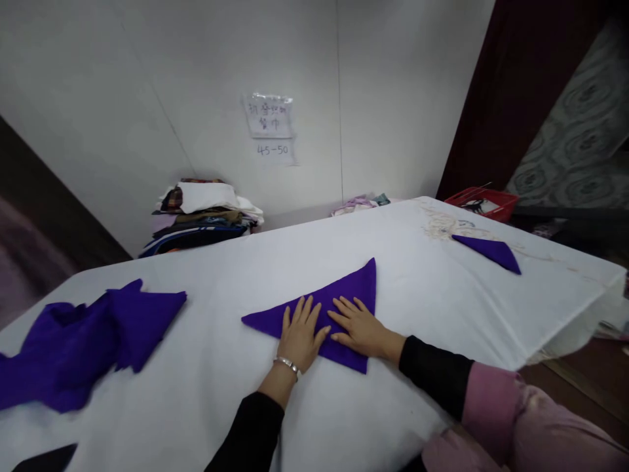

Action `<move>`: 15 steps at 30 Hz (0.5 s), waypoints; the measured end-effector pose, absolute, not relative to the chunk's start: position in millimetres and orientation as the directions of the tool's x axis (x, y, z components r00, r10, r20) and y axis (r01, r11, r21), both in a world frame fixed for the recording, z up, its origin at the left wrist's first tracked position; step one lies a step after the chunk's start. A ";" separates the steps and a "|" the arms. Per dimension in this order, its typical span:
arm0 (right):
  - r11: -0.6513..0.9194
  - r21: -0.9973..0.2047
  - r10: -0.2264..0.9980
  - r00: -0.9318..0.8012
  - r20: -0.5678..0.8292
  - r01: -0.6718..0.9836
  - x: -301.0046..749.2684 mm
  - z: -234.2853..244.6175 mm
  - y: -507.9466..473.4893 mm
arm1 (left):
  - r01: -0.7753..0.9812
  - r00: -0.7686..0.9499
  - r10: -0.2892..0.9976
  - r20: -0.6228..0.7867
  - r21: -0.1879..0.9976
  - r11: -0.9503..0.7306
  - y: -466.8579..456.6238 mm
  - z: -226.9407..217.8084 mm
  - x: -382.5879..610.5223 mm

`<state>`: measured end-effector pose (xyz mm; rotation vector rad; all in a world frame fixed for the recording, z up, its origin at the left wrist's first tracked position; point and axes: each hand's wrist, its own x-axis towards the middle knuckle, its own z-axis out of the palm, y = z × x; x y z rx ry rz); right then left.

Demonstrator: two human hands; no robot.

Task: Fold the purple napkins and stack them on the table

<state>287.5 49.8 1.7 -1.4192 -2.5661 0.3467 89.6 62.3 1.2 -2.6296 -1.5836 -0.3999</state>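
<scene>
A purple cloth napkin (351, 285), folded into a triangle, lies flat in the middle of the white-covered table (216, 406). My left hand (301, 333) rests palm down on its left half, fingers stretched out; a silver bracelet circles the wrist. On its right half lies my right hand (361, 330), also flat with the fingers spread. Both hands press on the cloth without gripping it, and part of it is hidden under them.
Crumpled purple cloth (78, 347) lies at the left. A smaller folded purple cloth (489, 252) sits at the right, beside loose pale threads (442, 223). Behind the table are stacked fabrics (206, 213), a red basket (504, 204) and a wall with a paper sign (270, 124).
</scene>
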 end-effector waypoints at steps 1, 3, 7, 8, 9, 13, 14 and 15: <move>0.515 -0.300 0.849 -0.525 0.053 0.803 287.3 2.2 49.6 | 0.875 0.451 0.870 0.201 0.093 -0.475 60.0 -2.0 93.6; 0.511 -0.323 0.850 -0.525 0.049 0.797 287.0 3.1 49.4 | 0.888 0.438 0.891 0.121 0.098 -0.450 57.9 -6.4 95.4; 0.492 -0.397 0.849 -0.528 0.020 0.775 288.1 5.0 50.9 | 0.900 0.424 0.904 0.045 0.084 -0.427 58.1 -6.9 91.2; 0.491 -0.418 0.844 -0.536 0.012 0.764 289.5 5.8 51.9 | 0.901 0.425 0.904 0.042 0.078 -0.427 58.2 -6.2 90.9; 0.492 -0.438 0.838 -0.545 0.006 0.752 291.8 6.7 53.3 | 0.902 0.423 0.905 0.040 0.073 -0.425 58.1 -5.4 91.0; 0.514 -0.467 0.815 -0.580 0.005 0.719 310.9 11.4 65.8 | 0.905 0.418 0.908 0.031 0.067 -0.419 57.2 -3.7 92.3; 0.520 -0.459 0.813 -0.583 0.005 0.721 318.0 12.4 71.1 | 0.906 0.416 0.909 0.028 0.070 -0.417 56.9 -3.6 92.3; 0.525 -0.446 0.811 -0.585 0.003 0.725 325.6 13.1 77.3 | 0.907 0.413 0.910 0.025 0.072 -0.414 56.7 -3.6 92.2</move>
